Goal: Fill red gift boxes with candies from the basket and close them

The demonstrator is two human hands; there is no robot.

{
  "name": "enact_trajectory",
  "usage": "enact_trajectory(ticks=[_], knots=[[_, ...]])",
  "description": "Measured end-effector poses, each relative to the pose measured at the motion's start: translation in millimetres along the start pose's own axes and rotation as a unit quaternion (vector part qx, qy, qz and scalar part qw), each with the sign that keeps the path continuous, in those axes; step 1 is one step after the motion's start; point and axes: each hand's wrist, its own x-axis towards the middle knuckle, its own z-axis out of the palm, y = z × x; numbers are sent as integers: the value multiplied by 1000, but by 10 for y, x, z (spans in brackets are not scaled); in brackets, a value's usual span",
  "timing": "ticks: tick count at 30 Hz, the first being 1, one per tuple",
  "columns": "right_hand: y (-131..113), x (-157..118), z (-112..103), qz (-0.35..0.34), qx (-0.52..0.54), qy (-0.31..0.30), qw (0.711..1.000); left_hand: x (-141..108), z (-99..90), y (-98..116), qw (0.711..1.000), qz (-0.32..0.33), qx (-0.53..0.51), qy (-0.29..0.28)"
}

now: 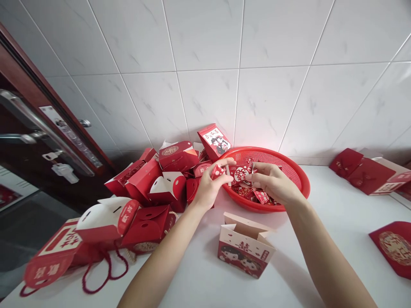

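A: Where are the two hands working?

B: Over the red basket (298, 177). The left hand (212, 184) is above its left rim, thumb and fingers narrowed around a dotted red packet (218, 172). The right hand (271, 179) is above the basket's middle, fingers curled in toward the other hand.

A: And what is between them?

B: A red packet with a white emblem (240, 174), over the left part of the basket. The right fingertips meet its right edge, but they overlap it so closely that I can't tell whether they grip it or just touch it.

A: What's in the basket?

B: Small red wrapped packets (261, 196), loose in a heap.

A: And around it?

B: In front of the basket, on the white tabletop (195, 265), an open carton (240, 254) stands upright, cartoon faces on its front and its top flaps raised. Left of the basket there's a pile of red gift boxes (173, 192), some with cords; a box with a cartoon couple (216, 142) leans at the basket's back left. Well off to the basket's right lie more red boxes (372, 173) and, nearer the viewer, a red box with a gold emblem (393, 248)
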Motion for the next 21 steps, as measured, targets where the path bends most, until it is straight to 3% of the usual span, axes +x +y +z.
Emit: enact_trajectory(ticks=[4, 7, 11, 13, 14, 17, 19, 21], knots=[[-180, -122, -66, -15, -20, 6, 1000, -12, -8, 168, 995, -67, -77, 10], [-327, -258, -125, -34, -104, 5, 994, -115, -19, 314, 997, -70, -21, 20], [-490, -437, -186, -52, -202, 41, 977, -334, -56, 554, 994, -55, 87, -21], [-558, -514, -234, -63, -207, 46, 975, -436, -77, 688, 977, -65, 174, -105], [-588, -550, -262, -70, -197, 45, 977, -478, -85, 752, 957, -71, 215, -180], [-655, -632, -330, -90, -146, 38, 984, -572, -80, 901, 863, -30, 285, -415], [-668, -656, -328, -89, -118, 21, 989, -613, -59, 947, 822, -8, 307, -479], [-645, -651, -278, -80, -99, -7, 992, -637, -36, 952, 815, 4, 333, -474]])
